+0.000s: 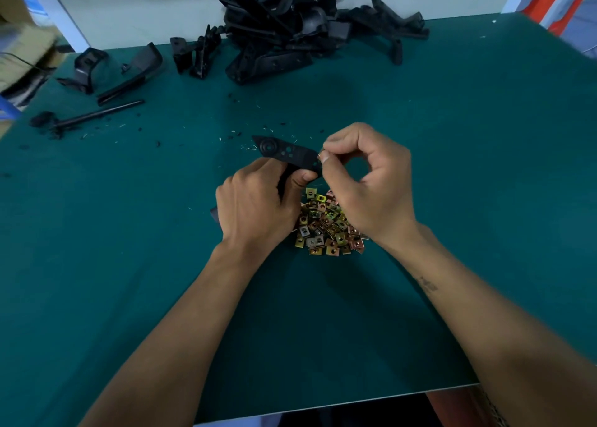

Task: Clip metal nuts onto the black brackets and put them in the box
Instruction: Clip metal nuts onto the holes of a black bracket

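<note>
Left hand (255,200) grips black bracket (287,153) at frame centre, steadying it w/ tip exposed. Right hand (365,181) pinches a nut (319,155) at that tip, prob. to clip on; nut pile (326,226) just below on surface (452,136)

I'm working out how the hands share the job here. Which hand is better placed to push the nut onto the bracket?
The right hand, probably. Its fingertips pinch at the near end of the bracket, apparently on a nut, though that is mostly hidden. The left hand is wrapped round the bracket, steadying it above the pile of nuts.

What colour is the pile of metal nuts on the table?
Mixed yellow-gold, copper-pink and silver nuts, seen best in the head view.
</note>
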Motion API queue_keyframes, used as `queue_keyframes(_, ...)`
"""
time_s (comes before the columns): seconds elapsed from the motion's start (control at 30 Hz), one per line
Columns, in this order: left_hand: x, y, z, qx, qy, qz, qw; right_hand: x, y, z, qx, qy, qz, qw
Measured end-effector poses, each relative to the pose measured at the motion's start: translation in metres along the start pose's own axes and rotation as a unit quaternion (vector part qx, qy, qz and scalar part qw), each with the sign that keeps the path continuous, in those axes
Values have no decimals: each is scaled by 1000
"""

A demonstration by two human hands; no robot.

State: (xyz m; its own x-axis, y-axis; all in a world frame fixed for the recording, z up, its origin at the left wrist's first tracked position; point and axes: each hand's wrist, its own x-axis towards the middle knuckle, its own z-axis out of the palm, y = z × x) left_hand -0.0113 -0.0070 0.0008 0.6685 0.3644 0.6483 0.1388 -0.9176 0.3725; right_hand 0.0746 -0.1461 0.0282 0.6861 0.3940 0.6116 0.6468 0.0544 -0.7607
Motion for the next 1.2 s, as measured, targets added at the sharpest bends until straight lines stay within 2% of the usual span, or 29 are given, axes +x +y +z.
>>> queue_keyframes(0.07, 0, 1, -1, -8, 13, 2, 1000, -1, 0, 2, -24, 13, -67, 997)
queue_keyframes(0.13, 1, 2, -2, -19, 25, 0, 999, -2, 1, 4, -18, 22, -80, 996)
queue_keyframes(0.37, 2, 1, -3, -16, 44, -5, 999, -1, -4, 5, 160, 9, 102, 982)
queue_keyframes(0.5, 3, -2, -6, 8, 56, 8, 998, 6, -8, 2, 282, -5, 217, 935)
queue_keyframes(0.6, 3, -2, -7, 19, 63, 23, 998, 10, -9, -3, 347, -20, 253, 903)
queue_keyframes(0.67, 4, -2, -6, 17, 66, 29, 997, 10, -8, -4, 359, -23, 259, 897)
queue_keyframes(0.73, 4, -2, -7, 17, 64, 27, 997, 8, -6, -3, 335, -11, 248, 909)
queue_keyframes(0.83, 4, -3, -5, 15, 47, 18, 999, 4, -5, 3, 200, 8, 181, 963)
queue_keyframes(0.87, 3, -3, -4, 10, 42, 14, 999, 1, -5, 7, 174, 10, 165, 971)
queue_keyframes(0.97, 1, -2, -3, 0, 30, 4, 1000, -3, -6, 11, 161, 5, 164, 973)
queue_keyframes(1.07, 1, -3, -2, 4, 27, -9, 1000, -3, -10, 10, 134, -35, 159, 978)
queue_keyframes(1.2, 1, -2, -2, 3, 27, -12, 1000, -3, -9, 10, 135, -38, 143, 980)
